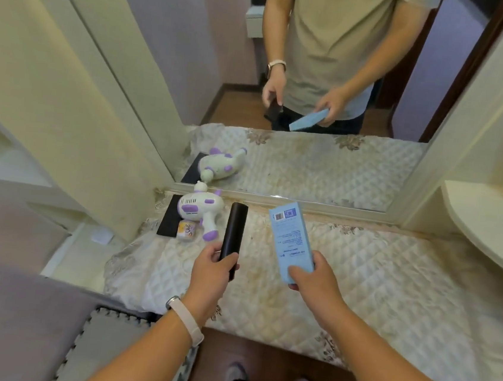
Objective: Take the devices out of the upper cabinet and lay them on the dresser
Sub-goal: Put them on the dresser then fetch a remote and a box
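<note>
My left hand (211, 274) grips the near end of a long black cylindrical device (233, 232), which points away from me just above the dresser (374, 280). My right hand (312, 277) holds a light blue box (290, 238) with a barcode by its near end, tilted up over the quilted dresser cover. A white and purple gun-shaped toy device (199, 213) lies at the dresser's back left, partly on a flat black slab (170, 220), with a small round tin (186, 230) beside it.
A large mirror (315, 104) stands behind the dresser and reflects me and the objects. A cream cabinet panel (68, 93) rises on the left, a rounded cream shelf (488, 227) on the right. A grey foam mat (109, 349) lies on the floor at lower left.
</note>
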Tool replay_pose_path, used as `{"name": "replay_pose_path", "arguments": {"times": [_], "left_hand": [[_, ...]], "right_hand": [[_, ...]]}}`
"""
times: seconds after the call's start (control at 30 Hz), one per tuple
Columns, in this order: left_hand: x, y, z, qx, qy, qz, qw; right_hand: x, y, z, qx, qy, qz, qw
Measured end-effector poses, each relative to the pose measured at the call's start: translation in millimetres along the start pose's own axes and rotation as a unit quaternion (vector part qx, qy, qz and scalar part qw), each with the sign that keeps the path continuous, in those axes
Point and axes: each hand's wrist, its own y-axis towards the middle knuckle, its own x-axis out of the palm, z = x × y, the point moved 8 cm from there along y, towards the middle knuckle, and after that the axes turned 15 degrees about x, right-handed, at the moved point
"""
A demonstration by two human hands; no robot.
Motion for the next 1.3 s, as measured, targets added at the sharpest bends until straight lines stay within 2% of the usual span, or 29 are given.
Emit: {"name": "replay_pose_path", "arguments": {"times": [0.4, 0.67, 0.9, 1.0, 1.1, 1.2, 1.3], "left_hand": [[30, 72, -73, -0.123, 0.011, -0.008, 0.992], [50, 128, -107, -0.161, 0.040, -0.045, 0.985], [54, 157, -121, -0.126, 0.108, -0.083, 0.983], [54, 159, -118, -0.094, 0.147, -0.114, 0.978], [55, 160, -115, -0.062, 0.162, -0.132, 0.976], [53, 159, -117, -0.043, 0.196, -0.147, 0.968], [51, 153, -112, -0.009, 0.244, -0.167, 0.955]], "right_hand": [[19, 81, 27, 0.118, -0.002, -0.010, 0.993], [42, 136, 27, 0.171, -0.022, 0.017, 0.985], [61, 168, 24, 0.161, -0.097, 0.035, 0.982], [64, 173, 21, 0.154, -0.164, 0.056, 0.973], [67, 177, 15, 0.150, -0.246, 0.076, 0.955], [63, 178, 7, 0.122, -0.354, 0.114, 0.920], [55, 172, 0, 0.091, -0.400, 0.147, 0.900]]}}
